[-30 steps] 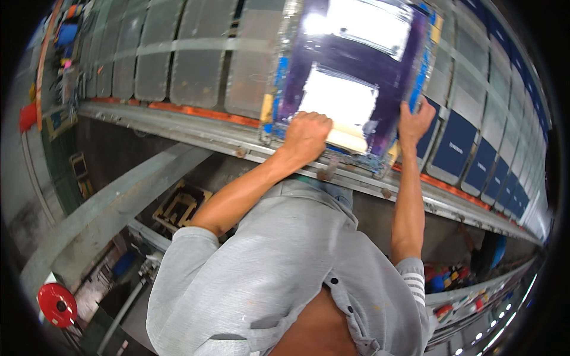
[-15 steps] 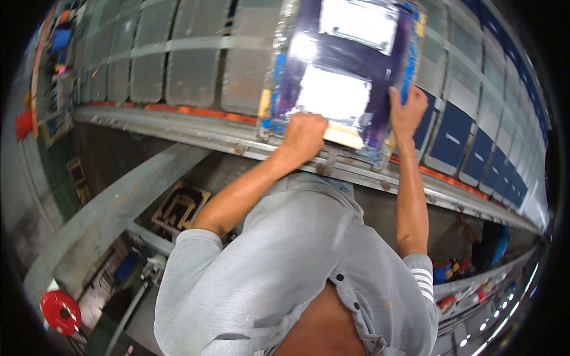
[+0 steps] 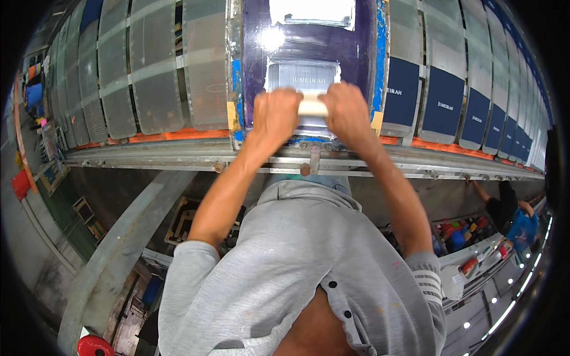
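Note:
Both my fists grip a cream-coloured squeegee (image 3: 313, 106) across the near part of a purple printing screen (image 3: 303, 44). My left hand (image 3: 275, 113) wraps its left end and my right hand (image 3: 349, 114) its right end; both are slightly blurred. The blade under them is hidden. Just beyond the hands, a window in the screen (image 3: 304, 72) looks grey, with pale lettering and white ink around its edges. A farther window (image 3: 312, 10) is bright white. Blue and tan tape lines the screen's metal frame (image 3: 235, 35).
Grey panels (image 3: 155, 71) stand in a row to the left; dark blue panels with pale lettering (image 3: 444, 107) continue to the right. A metal rail (image 3: 178, 158) runs along the near edge. Another person (image 3: 504, 207) is at the far right. A slanting beam (image 3: 122, 237) lies lower left.
My right hand has left the screen's right side and now grips the squeegee beside my left. The near window has turned from white to grey. The view has swung, so the screen appears straighter.

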`<action>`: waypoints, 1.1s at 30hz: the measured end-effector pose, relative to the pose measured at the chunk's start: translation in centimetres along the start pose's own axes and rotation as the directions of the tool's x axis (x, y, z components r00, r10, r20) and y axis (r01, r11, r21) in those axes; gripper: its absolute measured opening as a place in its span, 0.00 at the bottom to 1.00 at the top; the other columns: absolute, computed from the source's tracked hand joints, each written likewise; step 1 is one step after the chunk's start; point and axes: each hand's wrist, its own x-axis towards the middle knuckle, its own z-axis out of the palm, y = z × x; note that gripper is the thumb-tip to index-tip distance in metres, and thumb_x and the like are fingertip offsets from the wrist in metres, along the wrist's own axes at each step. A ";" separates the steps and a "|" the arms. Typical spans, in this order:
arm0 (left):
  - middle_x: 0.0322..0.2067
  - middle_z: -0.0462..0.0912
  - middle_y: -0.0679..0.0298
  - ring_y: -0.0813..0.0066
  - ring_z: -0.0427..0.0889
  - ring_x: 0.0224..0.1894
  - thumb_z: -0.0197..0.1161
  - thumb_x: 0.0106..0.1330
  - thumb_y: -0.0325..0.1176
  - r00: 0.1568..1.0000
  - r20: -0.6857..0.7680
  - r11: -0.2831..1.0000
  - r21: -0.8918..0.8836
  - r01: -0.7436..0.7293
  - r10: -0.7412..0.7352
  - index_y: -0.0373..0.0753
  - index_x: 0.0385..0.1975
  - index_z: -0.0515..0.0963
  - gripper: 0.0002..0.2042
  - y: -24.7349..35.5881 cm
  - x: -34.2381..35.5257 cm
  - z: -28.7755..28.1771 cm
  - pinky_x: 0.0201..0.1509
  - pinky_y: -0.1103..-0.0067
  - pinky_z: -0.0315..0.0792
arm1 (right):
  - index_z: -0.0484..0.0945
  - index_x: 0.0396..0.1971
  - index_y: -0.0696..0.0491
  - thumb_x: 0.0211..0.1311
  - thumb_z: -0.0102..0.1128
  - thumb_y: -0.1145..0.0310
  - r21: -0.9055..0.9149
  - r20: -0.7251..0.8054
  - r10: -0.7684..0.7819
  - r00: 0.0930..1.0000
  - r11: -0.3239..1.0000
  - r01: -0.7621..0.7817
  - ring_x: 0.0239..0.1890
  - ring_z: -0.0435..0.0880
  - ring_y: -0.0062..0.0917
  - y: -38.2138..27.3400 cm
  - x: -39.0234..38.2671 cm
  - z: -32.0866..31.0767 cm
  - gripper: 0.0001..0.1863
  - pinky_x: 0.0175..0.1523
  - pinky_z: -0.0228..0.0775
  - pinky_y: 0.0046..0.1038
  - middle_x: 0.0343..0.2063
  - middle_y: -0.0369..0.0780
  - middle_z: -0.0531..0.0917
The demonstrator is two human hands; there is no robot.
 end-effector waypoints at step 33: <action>0.30 0.89 0.55 0.53 0.89 0.32 0.66 0.55 0.24 1.000 0.012 0.997 0.077 -0.004 0.003 0.48 0.36 0.90 0.13 -1.2 2.6 -2.7 0.37 0.62 0.82 | 0.89 0.35 0.51 0.54 0.61 0.76 0.119 0.129 0.146 0.981 0.980 -0.161 0.46 0.80 0.41 0.6 3.5 -0.4 0.11 0.46 0.75 0.43 0.33 0.43 0.82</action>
